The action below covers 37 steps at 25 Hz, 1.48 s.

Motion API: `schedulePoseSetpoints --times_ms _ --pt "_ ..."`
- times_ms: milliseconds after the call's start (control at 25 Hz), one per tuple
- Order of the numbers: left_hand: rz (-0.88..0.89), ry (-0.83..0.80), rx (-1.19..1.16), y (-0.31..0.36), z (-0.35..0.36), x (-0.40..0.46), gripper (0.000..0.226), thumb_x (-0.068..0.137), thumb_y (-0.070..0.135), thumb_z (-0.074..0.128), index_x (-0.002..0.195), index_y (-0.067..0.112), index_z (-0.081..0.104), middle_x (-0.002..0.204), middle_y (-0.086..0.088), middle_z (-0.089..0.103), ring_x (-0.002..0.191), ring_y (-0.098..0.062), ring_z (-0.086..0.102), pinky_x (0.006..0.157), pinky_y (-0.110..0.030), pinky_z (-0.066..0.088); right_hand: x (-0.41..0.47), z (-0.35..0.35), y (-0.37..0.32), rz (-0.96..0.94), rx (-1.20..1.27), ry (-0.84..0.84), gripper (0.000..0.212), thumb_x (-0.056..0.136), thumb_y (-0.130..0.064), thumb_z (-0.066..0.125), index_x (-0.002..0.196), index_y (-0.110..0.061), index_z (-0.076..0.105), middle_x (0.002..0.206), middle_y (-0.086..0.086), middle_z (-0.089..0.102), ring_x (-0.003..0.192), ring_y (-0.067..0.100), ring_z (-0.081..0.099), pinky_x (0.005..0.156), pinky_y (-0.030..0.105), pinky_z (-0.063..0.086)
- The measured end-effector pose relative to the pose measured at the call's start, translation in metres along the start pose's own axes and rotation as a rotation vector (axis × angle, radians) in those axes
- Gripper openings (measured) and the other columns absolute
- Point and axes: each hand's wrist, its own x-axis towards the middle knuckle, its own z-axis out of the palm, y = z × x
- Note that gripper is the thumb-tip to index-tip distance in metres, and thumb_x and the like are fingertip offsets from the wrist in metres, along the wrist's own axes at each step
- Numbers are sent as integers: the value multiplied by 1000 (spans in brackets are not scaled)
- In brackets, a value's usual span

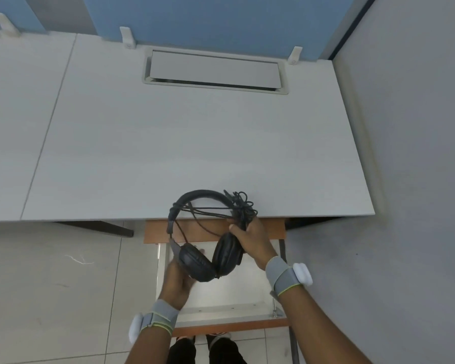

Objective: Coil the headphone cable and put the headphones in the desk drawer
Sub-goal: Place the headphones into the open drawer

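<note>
A: Position of the headphones (208, 240)?

B: Held in the air over the open drawer (221, 308), at the front edge of the desk (168, 153). Headband points away from the person, over the desk edge; both ear cups hang toward the person and touch each other.

A: Hands?

B: Right hand (250, 240) grasps the right side of the headband just above its ear cup, fingers closed around it together with the bunched cable (241, 206). Left hand (177, 279) cups the left ear cup from below, fingers curled under it.

A: Cable condition?

B: Gathered into a loose tangle at the right hand, near the top of the headband. Several strands stretch straight across the inside of the band to its left side; one slack loop droops lower between the band arms.

A: Drawer?

B: Pulled out below the desk edge, pale interior showing, wood-coloured front nearest the person. Headphones not inside it yet

A: Anything else?

B: Grey band with a white unit on each wrist. Closed cable hatch (214, 70) at the back of the desk
</note>
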Motion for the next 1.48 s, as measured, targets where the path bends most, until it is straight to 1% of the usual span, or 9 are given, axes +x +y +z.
schedulePoseSetpoints --times_ms 120,240,360,560,760,880,1080,1240,1480 --pt "-215 -226 -107 -14 9 9 58 96 42 33 94 8 80 97 -18 78 84 -36 75 64 -45 64 -11 -4 12 -6 -20 -51 36 91 -20 66 125 -17 54 112 6 65 107 26 65 95 45 57" --pt "-177 -254 -149 -7 10 24 53 81 50 53 105 9 76 107 -15 77 95 -29 76 77 -39 63 -20 -12 35 10 -115 -102 38 93 -26 66 128 -23 52 116 -1 63 109 20 63 99 40 55" --pt "-166 -295 -111 -13 -15 32 42 94 34 49 107 5 77 108 -19 77 101 -32 74 84 -35 63 -25 -15 62 34 -192 -115 36 93 -26 66 127 -20 57 119 0 66 110 20 63 99 35 53" --pt "-202 -189 -126 -29 -48 33 75 88 63 44 112 -4 68 107 -25 75 99 -34 74 92 -39 57 -30 1 102 93 -204 -98 38 94 -33 66 128 -25 52 104 -12 63 93 4 61 70 5 43" --pt "16 -18 169 -40 -57 47 52 94 49 47 101 3 71 90 -16 76 90 -27 71 86 -33 61 -21 27 134 207 -114 -70 34 92 -25 68 121 -29 51 98 -5 62 87 9 61 87 37 60" --pt "65 50 289 -42 -59 60 42 98 41 50 93 6 73 88 -14 74 87 -24 69 85 -33 56 -17 40 149 275 -36 -63 37 91 -25 68 124 -26 53 103 -1 65 105 27 65 97 50 56" --pt "56 161 421 -34 -46 86 36 98 36 54 90 6 72 82 -10 69 76 -22 64 77 -35 56 9 49 157 392 74 -32 52 90 -27 72 137 -18 53 129 16 66 118 37 63 95 57 56" --pt "16 211 496 -22 -41 106 32 98 35 55 82 9 66 77 -11 58 63 -22 50 59 -32 45 20 51 154 442 184 1 60 85 -24 80 136 -21 48 133 12 61 119 36 63 89 57 58" --pt "-103 204 516 -34 -50 105 30 96 34 57 74 16 64 70 -5 60 63 -16 54 58 -28 40 16 50 165 555 208 -8 58 88 -22 76 138 -20 46 137 14 59 120 37 62 89 57 59"
